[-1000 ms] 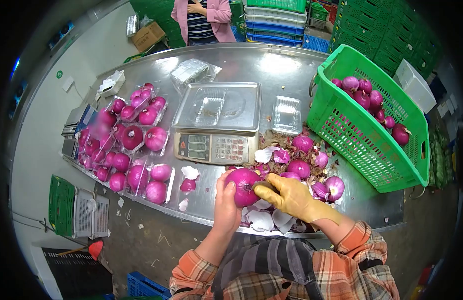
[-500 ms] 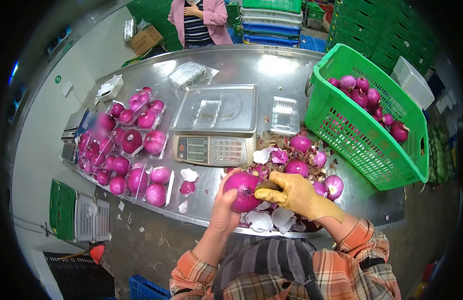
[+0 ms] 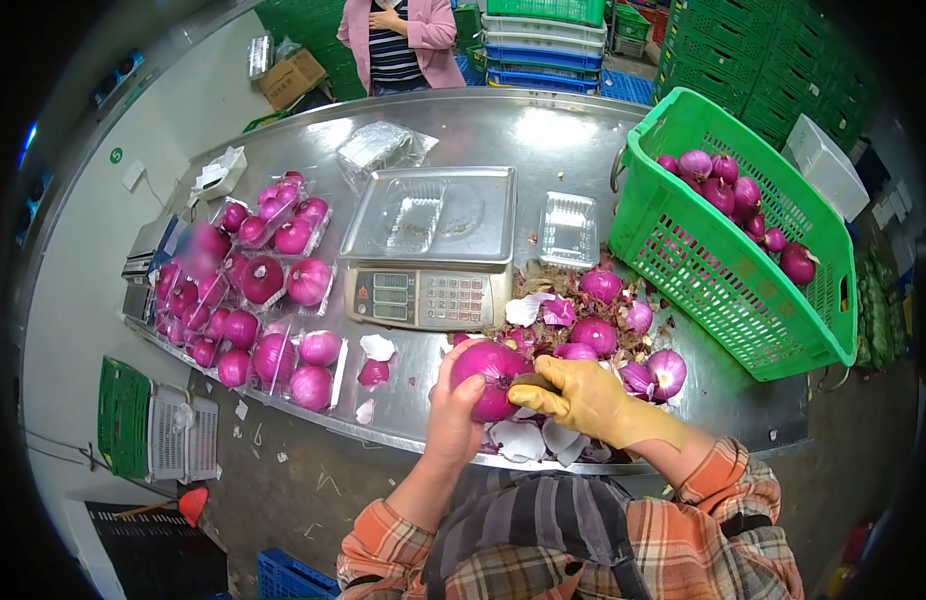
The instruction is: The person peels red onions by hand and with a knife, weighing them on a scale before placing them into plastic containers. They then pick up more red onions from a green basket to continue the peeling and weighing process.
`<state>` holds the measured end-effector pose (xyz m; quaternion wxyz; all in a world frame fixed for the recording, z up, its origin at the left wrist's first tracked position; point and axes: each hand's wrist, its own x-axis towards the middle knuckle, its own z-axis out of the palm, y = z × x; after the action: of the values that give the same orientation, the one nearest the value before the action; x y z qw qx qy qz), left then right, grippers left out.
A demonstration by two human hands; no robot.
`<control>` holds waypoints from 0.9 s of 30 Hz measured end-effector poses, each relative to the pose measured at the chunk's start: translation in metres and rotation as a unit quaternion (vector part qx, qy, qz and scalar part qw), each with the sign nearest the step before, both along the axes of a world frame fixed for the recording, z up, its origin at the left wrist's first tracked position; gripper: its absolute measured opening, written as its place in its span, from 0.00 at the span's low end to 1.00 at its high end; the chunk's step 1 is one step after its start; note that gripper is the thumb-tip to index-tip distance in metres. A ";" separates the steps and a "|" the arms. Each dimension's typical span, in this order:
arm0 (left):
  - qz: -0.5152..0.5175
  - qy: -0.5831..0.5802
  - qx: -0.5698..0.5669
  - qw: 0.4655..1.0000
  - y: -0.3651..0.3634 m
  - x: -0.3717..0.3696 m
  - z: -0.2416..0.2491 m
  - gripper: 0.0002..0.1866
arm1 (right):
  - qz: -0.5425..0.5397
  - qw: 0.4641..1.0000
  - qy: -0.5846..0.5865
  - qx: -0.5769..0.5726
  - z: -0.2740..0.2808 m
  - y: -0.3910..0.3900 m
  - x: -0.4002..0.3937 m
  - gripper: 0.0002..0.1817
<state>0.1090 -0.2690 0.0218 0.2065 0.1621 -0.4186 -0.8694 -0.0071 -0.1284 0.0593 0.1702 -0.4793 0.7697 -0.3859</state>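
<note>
My left hand (image 3: 455,412) is closed around a large, shiny red onion (image 3: 495,372) at the table's front edge. In a yellow rubber glove, my right hand (image 3: 588,402) grips a small knife (image 3: 535,382) with a short dark blade, its tip against the onion's end; the glove hides its handle. Just beyond my hands is a heap of loose onions (image 3: 595,336) among dry brown and purple skins. White and purple peels (image 3: 523,440) lie beneath my hands.
A digital scale (image 3: 428,297) holds a clear plastic tray (image 3: 417,222); another tray (image 3: 570,230) lies beside it. Packed onions (image 3: 263,282) cover the left side. A green crate (image 3: 728,290) of onions stands at right. Opposite, a person in a pink jacket (image 3: 438,45) stands.
My left hand and the onion have shifted slightly to the right and up. My right hand has moved a little, uncovering more of an onion behind it.
</note>
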 end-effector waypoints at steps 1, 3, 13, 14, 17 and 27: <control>0.005 0.010 -0.008 1.000 0.001 -0.001 -0.001 0.29 | -0.006 1.000 -0.006 0.006 0.002 0.000 0.001 0.23; 0.004 0.009 -0.018 1.000 0.002 -0.001 0.002 0.29 | 0.001 1.000 -0.008 0.007 0.003 0.001 0.001 0.23; -0.075 -0.023 0.151 0.985 -0.009 -0.006 -0.016 0.28 | 0.028 0.999 -0.018 0.036 0.004 0.002 -0.005 0.20; -0.048 -0.029 0.132 0.990 -0.007 -0.008 -0.020 0.29 | 0.022 0.999 -0.015 0.033 0.001 0.003 -0.003 0.19; -0.014 -0.048 0.189 0.981 -0.015 -0.014 -0.024 0.29 | 0.194 0.942 0.060 0.268 0.059 -0.001 0.025 0.26; 0.007 0.028 0.120 0.992 -0.011 -0.008 -0.021 0.28 | 0.010 0.997 -0.050 0.057 0.007 -0.010 -0.006 0.28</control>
<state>0.1013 -0.2800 0.0012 0.2028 0.1642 -0.3047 -0.9160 -0.0128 -0.1386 0.0667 0.2388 -0.4567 0.7761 -0.3634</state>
